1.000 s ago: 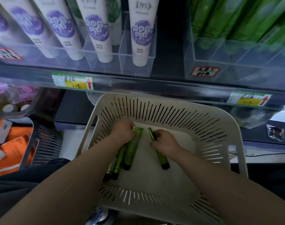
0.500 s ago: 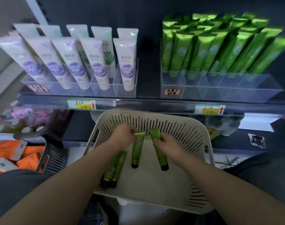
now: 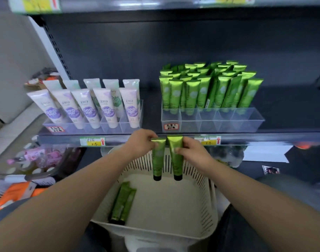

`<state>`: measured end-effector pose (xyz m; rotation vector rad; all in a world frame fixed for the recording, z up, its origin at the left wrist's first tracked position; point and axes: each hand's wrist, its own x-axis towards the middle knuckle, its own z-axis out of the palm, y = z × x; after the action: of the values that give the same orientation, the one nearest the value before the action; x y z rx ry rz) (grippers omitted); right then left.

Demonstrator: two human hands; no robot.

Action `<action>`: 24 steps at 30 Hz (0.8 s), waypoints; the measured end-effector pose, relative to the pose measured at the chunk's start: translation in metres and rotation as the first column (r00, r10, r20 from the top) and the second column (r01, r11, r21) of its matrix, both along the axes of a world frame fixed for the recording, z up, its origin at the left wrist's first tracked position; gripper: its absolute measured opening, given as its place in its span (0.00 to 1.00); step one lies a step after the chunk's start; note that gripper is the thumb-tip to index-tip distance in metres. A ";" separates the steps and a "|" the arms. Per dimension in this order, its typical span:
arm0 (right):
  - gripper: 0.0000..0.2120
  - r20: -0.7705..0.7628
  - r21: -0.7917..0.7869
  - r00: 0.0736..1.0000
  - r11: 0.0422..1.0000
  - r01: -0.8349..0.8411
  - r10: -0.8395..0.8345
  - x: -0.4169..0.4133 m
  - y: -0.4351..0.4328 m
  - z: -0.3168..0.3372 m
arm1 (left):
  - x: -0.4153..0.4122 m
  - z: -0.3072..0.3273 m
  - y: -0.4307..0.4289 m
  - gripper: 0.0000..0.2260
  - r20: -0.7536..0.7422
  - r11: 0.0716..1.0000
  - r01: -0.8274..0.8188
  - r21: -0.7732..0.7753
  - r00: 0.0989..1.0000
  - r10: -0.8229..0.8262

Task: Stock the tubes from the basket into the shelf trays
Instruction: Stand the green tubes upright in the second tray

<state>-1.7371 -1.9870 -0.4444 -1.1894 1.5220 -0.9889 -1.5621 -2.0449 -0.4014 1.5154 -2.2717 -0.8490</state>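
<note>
My left hand (image 3: 140,142) grips a green tube (image 3: 157,159) by its crimped top, cap hanging down. My right hand (image 3: 193,151) holds a second green tube (image 3: 176,160) the same way, right beside the first. Both tubes hang above the far rim of the white slotted basket (image 3: 204,193), just below the shelf edge. Two more green tubes (image 3: 123,204) lie flat in the basket's left part. On the shelf to the upper right stands a clear divided tray (image 3: 212,120) packed with several upright green tubes (image 3: 206,88); its front compartments show no tubes.
A second clear tray (image 3: 93,124) at the left holds several white and purple tubes. The shelf edge (image 3: 119,140) carries price labels. Below left sit a bin of pink items (image 3: 37,159) and orange packs (image 3: 19,193). Another shelf runs overhead.
Both hands have lifted a green tube each out of the basket, up to the shelf edge. The view has tilted up, so the whole shelf bay shows.
</note>
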 end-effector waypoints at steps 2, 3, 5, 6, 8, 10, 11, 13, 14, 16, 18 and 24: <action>0.12 0.025 -0.034 1.000 0.999 0.001 -0.001 -0.007 0.001 0.013 | -0.007 0.011 0.000 0.05 -0.007 1.000 0.001 -0.011 1.000 -0.001; 0.13 0.036 -0.049 0.999 0.999 0.002 0.000 -0.011 0.001 0.020 | -0.010 0.016 0.001 0.05 -0.010 1.000 0.003 -0.014 1.000 -0.003; 0.12 0.057 -0.080 0.998 0.997 0.003 0.002 -0.019 0.000 0.032 | -0.016 0.027 0.000 0.05 -0.008 0.999 0.006 -0.042 1.000 -0.007; 0.11 0.062 -0.095 0.998 0.995 0.007 -0.001 -0.022 -0.002 0.038 | -0.019 0.033 0.000 0.04 -0.013 0.998 0.005 -0.061 1.000 -0.006; 0.10 0.056 -0.125 0.998 0.992 0.024 -0.017 -0.029 -0.005 0.050 | -0.024 0.045 -0.002 0.03 -0.054 0.997 -0.006 -0.075 0.999 0.002; 0.08 0.047 -0.152 0.998 0.988 0.036 -0.029 -0.034 -0.010 0.062 | -0.029 0.057 -0.005 0.04 -0.078 0.996 -0.015 -0.093 0.997 0.007; 0.07 0.050 -0.162 0.998 0.986 0.039 -0.032 -0.036 -0.012 0.068 | -0.032 0.063 -0.006 0.04 -0.077 0.994 -0.013 -0.111 0.997 0.005; 0.07 0.065 -0.177 0.997 0.983 0.040 -0.029 -0.040 -0.016 0.078 | -0.037 0.075 -0.010 0.05 -0.086 0.990 -0.011 -0.143 0.996 -0.002; 0.07 0.068 -0.187 0.997 0.982 0.038 -0.026 -0.041 -0.019 0.083 | -0.039 0.080 -0.012 0.04 -0.095 0.988 -0.013 -0.157 0.995 -0.002; 0.08 0.053 -0.217 0.998 0.976 0.030 -0.019 -0.045 -0.025 0.093 | -0.043 0.089 -0.017 0.04 -0.111 0.984 -0.028 -0.177 0.994 0.009; 0.08 0.051 -0.248 0.999 0.968 0.030 -0.018 -0.048 -0.031 0.101 | -0.048 0.096 -0.022 0.04 -0.122 0.980 -0.049 -0.195 0.992 0.025; 0.08 0.054 -0.292 0.998 0.956 0.032 -0.017 -0.052 -0.052 0.120 | -0.058 0.111 -0.041 0.07 -0.143 0.956 -0.101 -0.277 0.988 0.063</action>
<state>-1.7892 -2.0388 -0.3242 -1.3415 1.3855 -1.2855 -1.6199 -2.0858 -0.2905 1.3711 -2.1117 -0.5541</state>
